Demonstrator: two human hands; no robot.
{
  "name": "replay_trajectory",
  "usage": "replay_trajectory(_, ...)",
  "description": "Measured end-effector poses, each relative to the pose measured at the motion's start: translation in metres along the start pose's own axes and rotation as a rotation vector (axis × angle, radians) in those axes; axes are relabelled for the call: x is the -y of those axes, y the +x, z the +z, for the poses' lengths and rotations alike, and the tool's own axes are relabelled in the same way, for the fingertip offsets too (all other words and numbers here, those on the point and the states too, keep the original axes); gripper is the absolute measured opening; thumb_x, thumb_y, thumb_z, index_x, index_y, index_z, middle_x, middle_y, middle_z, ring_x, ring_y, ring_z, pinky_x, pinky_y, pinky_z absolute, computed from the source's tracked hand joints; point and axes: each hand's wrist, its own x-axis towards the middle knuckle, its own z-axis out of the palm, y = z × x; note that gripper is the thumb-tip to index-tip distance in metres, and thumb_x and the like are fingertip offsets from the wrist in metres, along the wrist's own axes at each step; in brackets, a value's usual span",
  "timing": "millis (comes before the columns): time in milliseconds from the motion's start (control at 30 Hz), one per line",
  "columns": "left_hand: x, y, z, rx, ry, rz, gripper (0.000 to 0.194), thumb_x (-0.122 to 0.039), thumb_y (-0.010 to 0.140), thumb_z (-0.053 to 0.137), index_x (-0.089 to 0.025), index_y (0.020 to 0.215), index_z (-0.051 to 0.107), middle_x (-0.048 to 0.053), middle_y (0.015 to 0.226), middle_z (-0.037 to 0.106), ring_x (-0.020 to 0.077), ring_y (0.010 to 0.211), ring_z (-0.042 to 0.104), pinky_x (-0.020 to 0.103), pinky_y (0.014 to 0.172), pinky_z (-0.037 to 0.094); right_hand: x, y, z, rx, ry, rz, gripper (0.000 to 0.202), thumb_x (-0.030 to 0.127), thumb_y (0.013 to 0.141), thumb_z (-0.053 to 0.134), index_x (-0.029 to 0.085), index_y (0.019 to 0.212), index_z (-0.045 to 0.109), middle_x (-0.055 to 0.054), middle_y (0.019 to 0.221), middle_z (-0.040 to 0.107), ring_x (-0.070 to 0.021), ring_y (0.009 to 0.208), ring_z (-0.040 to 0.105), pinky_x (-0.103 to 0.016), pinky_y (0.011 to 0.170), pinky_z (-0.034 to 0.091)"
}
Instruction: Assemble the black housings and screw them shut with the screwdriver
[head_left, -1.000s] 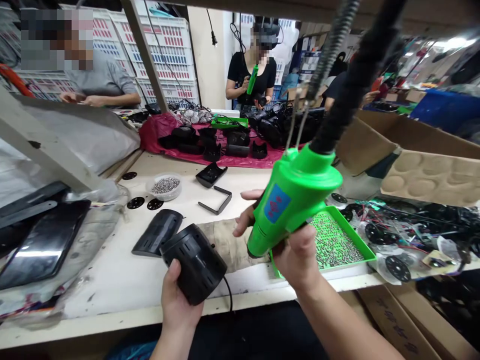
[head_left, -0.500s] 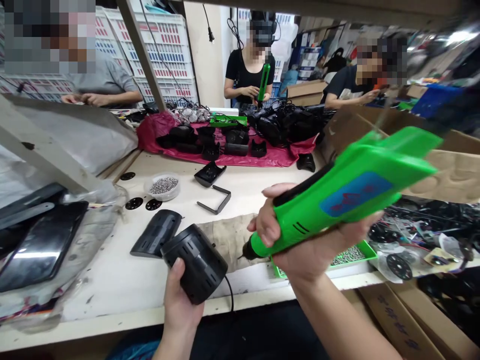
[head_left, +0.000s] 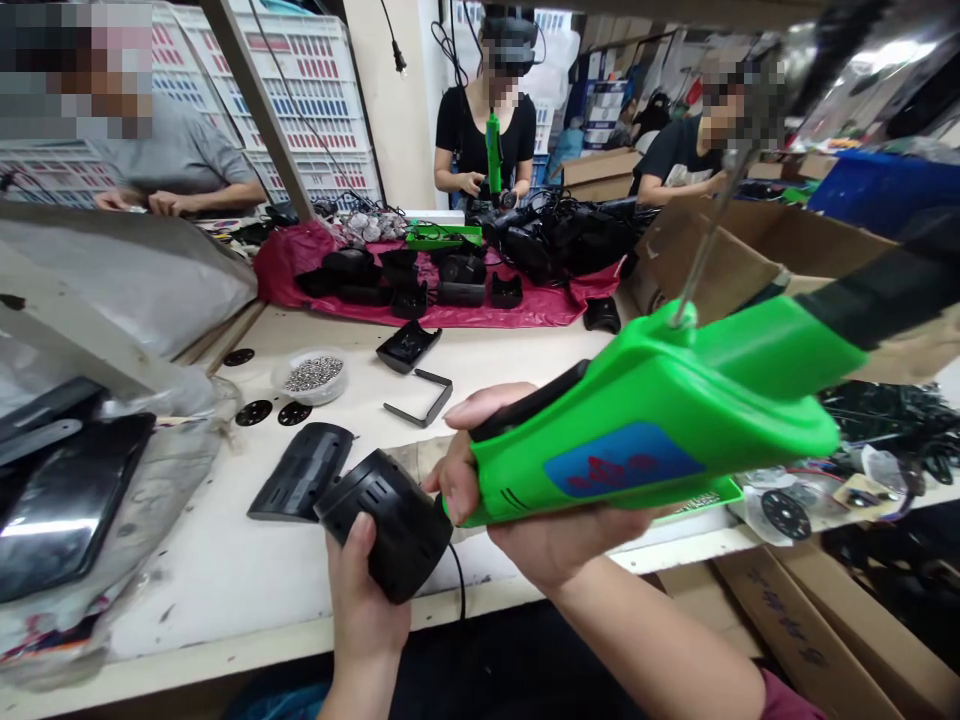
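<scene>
My left hand (head_left: 366, 580) grips a black slotted housing (head_left: 386, 525) near the table's front edge, thumb on its side; a black cable hangs from the housing. Wrapped in my right hand (head_left: 525, 500) is a green electric screwdriver (head_left: 630, 440), its nose at the right side of the housing. The screwdriver's tip is hidden. Just behind the housing lies a curved black shell (head_left: 304, 470). Farther back are a black bracket (head_left: 431, 400), another shell piece (head_left: 409, 346) and a round tub of small screws (head_left: 311, 375).
Black parts lie on pink plastic (head_left: 345, 313) at the back. A green screw tray (head_left: 705, 497) is partly behind my right hand. At right stands an open cardboard box (head_left: 720, 250); a slanted post (head_left: 255, 100) rises at left. Three people sit across the table.
My right hand has moved left with the screwdriver, bringing its nose from a gap up against the housing. The view has shifted slightly.
</scene>
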Motion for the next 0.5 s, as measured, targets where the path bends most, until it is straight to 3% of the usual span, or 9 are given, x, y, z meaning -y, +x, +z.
replay_trajectory(167, 0.004, 0.002, 0.004, -0.033, -0.016, 0.06, 0.051, -0.049, 0.066, 0.072, -0.024, 0.109, 0.063, 0.0, 0.1, 0.068, 0.0229, 0.102, 0.061, 0.037, 0.093, 0.045, -0.02, 0.001, -0.009, 0.031, -0.113, -0.088, 0.081, 0.09, 0.067, 0.041, 0.018, 0.096, 0.065, 0.003, 0.048, 0.05, -0.0155, 0.039, 0.047, -0.037, 0.05, 0.051)
replay_trajectory(300, 0.005, 0.005, 0.009, -0.076, -0.028, 0.111, 0.048, -0.042, 0.065, 0.075, -0.024, 0.108, 0.063, -0.002, 0.094, 0.068, 0.018, 0.09, 0.062, 0.032, 0.087, 0.048, -0.034, 0.005, -0.014, 0.027, -0.101, -0.122, 0.079, 0.09, 0.066, 0.042, 0.018, 0.089, 0.064, 0.004, 0.047, 0.049, -0.0144, 0.037, 0.047, -0.036, 0.049, 0.052)
replay_trajectory(500, 0.003, 0.004, 0.017, -0.111, 0.004, 0.152, 0.052, -0.038, 0.065, 0.076, -0.024, 0.114, 0.061, 0.0, 0.099, 0.067, 0.0182, 0.092, 0.062, 0.033, 0.087, 0.048, -0.036, 0.008, -0.021, 0.016, -0.012, -0.117, 0.077, 0.092, 0.065, 0.037, 0.02, 0.081, 0.061, 0.005, 0.045, 0.046, -0.0122, 0.035, 0.044, -0.032, 0.046, 0.052)
